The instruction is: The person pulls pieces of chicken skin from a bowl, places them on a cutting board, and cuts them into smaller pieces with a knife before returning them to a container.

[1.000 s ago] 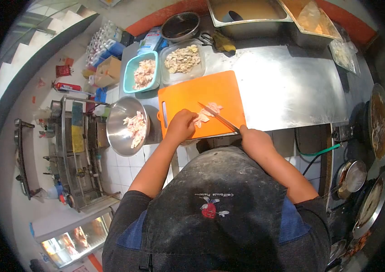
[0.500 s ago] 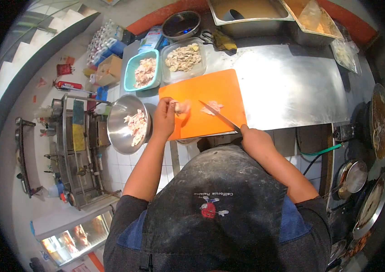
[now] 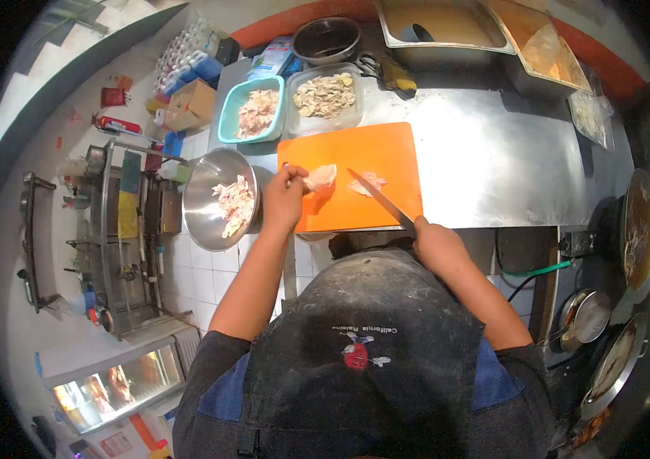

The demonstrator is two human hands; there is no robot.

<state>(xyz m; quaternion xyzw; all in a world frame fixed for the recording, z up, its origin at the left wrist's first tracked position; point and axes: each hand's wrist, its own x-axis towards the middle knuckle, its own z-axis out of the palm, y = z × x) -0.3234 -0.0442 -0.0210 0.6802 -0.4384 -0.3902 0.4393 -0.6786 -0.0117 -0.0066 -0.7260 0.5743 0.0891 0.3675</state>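
Note:
An orange cutting board (image 3: 394, 153) lies at the table's front edge. Over its left part, my left hand (image 3: 286, 195) pinches a pale piece of meat (image 3: 320, 178). My right hand (image 3: 436, 243) is closed round the handle of a knife (image 3: 386, 203) at the board's front right. The blade points up and left, its tip beside another piece of meat (image 3: 369, 183) that lies on the board. Left of my left hand, a steel bowl (image 3: 201, 191) holds cut strips of meat (image 3: 234, 205).
Behind the board stand a turquoise tub (image 3: 228, 115) with meat and a clear container (image 3: 357, 107) with sliced pieces. A dark round pan (image 3: 327, 40) and deep steel trays (image 3: 447, 57) are at the back. Large pans (image 3: 642, 229) sit at the far right.
The meat in my left hand now hangs more spread out over the board. My right hand still holds the knife near the other piece. The camera view has shifted slightly.

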